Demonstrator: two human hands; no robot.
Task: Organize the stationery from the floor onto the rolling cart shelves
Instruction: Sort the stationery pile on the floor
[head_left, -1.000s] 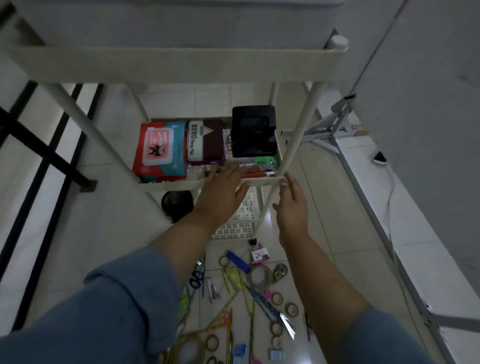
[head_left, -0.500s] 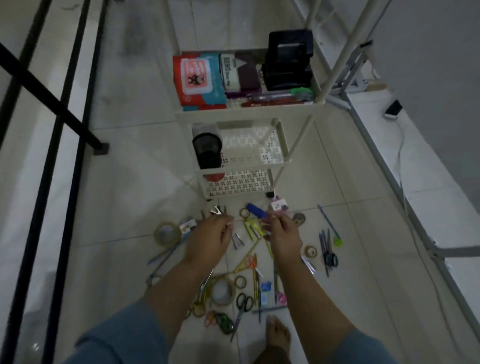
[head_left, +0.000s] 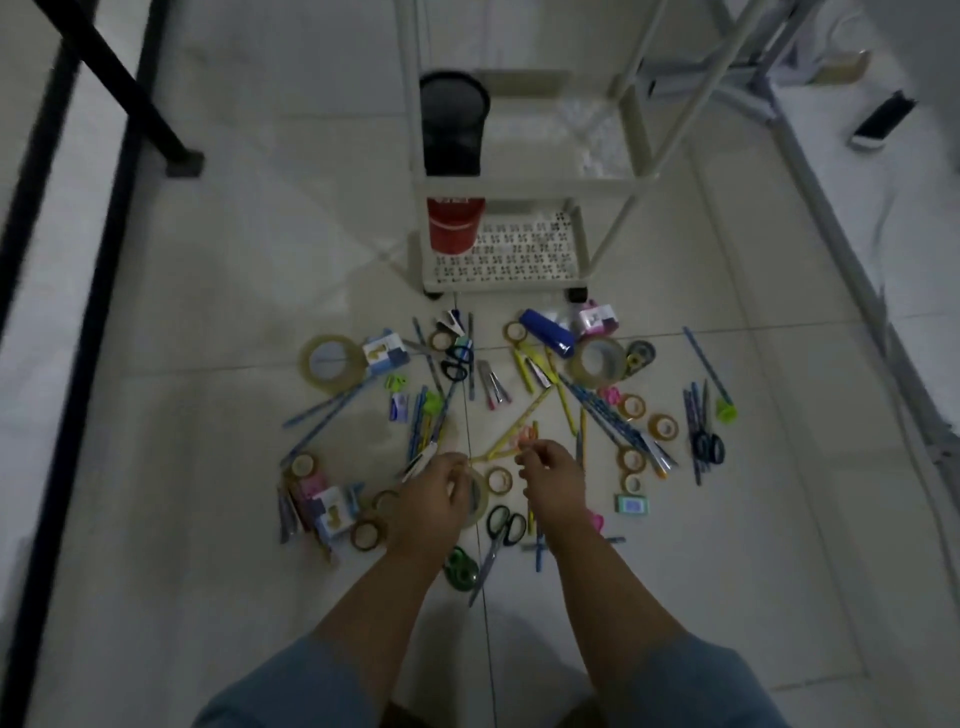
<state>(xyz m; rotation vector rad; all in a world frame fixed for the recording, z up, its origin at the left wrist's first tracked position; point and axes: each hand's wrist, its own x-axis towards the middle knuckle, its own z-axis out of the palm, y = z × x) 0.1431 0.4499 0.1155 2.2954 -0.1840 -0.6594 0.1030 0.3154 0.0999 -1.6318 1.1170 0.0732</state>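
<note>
Yellow ruler lies on the floor, slanting away right toward the rolling cart — near end between our curled left hand and right hand, can't tell if either's pinching anything.

Left grip and right grip hover over stationery scattered before the rolling cart.

Left hand and right hand reach down close together, fingers curled.
</note>
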